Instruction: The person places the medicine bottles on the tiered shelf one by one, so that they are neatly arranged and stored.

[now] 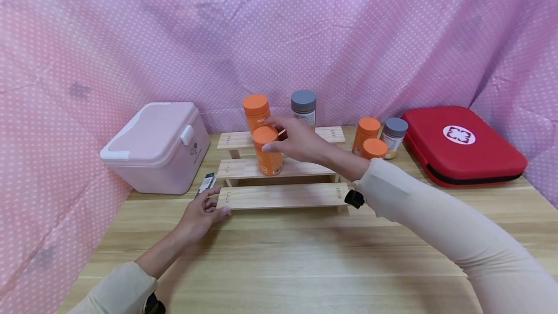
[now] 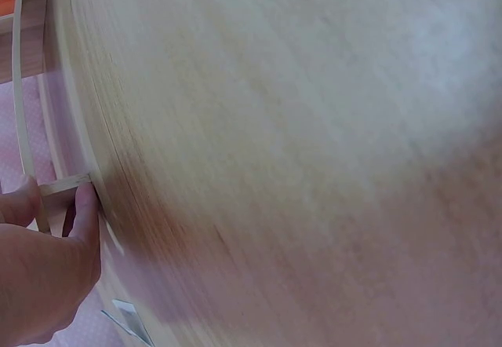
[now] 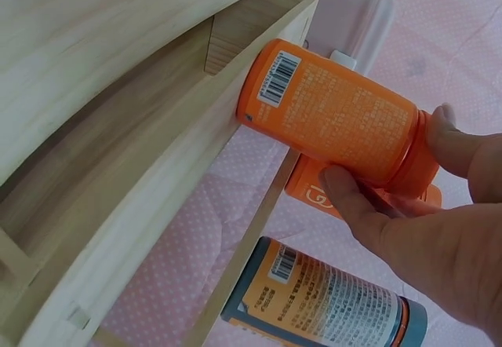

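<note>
Pink cloth dotted with white (image 1: 279,28) hangs behind and beside a wood-grain table (image 1: 270,260). At the far left sits a lidded pink box (image 1: 159,159), with a small flat packet (image 1: 206,182) just beside it. Next comes the left hand (image 1: 198,217), its thumb and fingers closed around the left end of the lowest tier of a three-tier wooden rack (image 1: 283,196); the left wrist view shows them pinching the board and its support. On the top tier, toward the left, stands an upright orange bottle (image 1: 255,105). In front of it, at the middle tier, is the held orange bottle (image 1: 269,159), its base at the tier's front edge; whether its weight rests there cannot be told. The right hand (image 1: 301,140) grasps this bottle near its orange lid, thumb on one side and fingers on the other, spread only as far as its width. Farther right, a grey-lidded bottle (image 1: 303,100) stands on the top tier. Beyond the rack, two orange-lidded bottles (image 1: 367,131) and a second grey-lidded one (image 1: 394,132) stand together near a red case (image 1: 457,154).
</note>
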`<state>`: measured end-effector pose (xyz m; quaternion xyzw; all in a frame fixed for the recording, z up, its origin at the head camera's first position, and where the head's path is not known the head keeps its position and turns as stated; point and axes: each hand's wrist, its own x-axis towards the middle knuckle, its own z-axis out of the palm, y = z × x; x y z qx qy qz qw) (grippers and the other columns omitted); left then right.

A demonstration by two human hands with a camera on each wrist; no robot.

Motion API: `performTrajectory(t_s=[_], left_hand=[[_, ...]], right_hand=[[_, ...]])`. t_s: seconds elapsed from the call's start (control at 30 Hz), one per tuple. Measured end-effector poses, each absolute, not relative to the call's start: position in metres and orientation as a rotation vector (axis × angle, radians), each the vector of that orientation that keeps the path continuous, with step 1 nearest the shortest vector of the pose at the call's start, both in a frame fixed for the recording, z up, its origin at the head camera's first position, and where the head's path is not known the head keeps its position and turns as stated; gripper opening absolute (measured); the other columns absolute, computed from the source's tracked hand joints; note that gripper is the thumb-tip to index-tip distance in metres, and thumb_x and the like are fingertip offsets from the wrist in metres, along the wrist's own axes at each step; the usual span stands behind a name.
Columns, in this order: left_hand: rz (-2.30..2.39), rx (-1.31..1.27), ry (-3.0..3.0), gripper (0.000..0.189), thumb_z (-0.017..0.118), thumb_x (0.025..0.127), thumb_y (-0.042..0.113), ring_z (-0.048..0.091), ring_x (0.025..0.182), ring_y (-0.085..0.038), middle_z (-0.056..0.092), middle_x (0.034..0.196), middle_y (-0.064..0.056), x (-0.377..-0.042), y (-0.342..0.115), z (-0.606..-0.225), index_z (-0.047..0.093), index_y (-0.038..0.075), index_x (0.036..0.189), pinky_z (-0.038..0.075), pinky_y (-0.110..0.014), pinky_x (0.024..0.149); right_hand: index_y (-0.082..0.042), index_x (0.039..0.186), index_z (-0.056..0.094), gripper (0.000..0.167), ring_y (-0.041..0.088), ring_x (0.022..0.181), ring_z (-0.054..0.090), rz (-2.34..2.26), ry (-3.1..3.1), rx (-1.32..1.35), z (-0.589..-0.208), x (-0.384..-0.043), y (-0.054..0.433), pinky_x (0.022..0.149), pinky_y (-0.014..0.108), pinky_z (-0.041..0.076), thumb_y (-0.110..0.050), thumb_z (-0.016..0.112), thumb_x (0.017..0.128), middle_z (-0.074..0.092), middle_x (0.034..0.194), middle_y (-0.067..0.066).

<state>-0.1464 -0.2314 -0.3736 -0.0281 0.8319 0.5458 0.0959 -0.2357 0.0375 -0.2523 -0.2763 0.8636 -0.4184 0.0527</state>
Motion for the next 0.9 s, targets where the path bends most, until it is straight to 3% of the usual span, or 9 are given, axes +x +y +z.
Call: performTrajectory(t_s=[0.17,0.4,0.9], left_hand=[[1.591,-0.092,2.468,0.061,0.065,0.092,0.006,0.063,0.105,-0.025,0.059,0.122,-0.026,-0.146,-0.232,-0.372,0.033,-0.003,0.143,0.052,-0.02,0.081],[1.618,-0.102,2.44,0.061,0.065,0.091,0.006,0.065,0.098,-0.023,0.062,0.118,-0.023,-0.148,-0.235,-0.369,0.033,-0.001,0.143,0.052,-0.02,0.079],[1.646,-0.086,2.409,0.062,0.065,0.091,0.007,0.067,0.095,-0.024,0.064,0.115,-0.02,-0.149,-0.237,-0.371,0.032,-0.001,0.144,0.052,-0.021,0.08]], right_hand=[[-0.008,0.132,0.053,0.053,0.022,0.105,0.061,-1.323,2.628,-0.889,-0.248,-0.229,0.05,0.09,0.034,0.051,-0.019,0.075,0.086,0.062,0.122,0.008],[-0.009,0.136,0.053,0.055,0.026,0.113,0.058,-1.308,2.683,-0.992,-0.235,-0.203,0.09,0.092,0.04,0.051,-0.014,0.075,0.085,0.061,0.126,0.008],[-0.009,0.136,0.052,0.059,0.027,0.113,0.056,-1.213,2.922,-0.808,-0.258,-0.181,0.183,0.091,0.048,0.049,-0.014,0.077,0.083,0.056,0.128,0.009]])
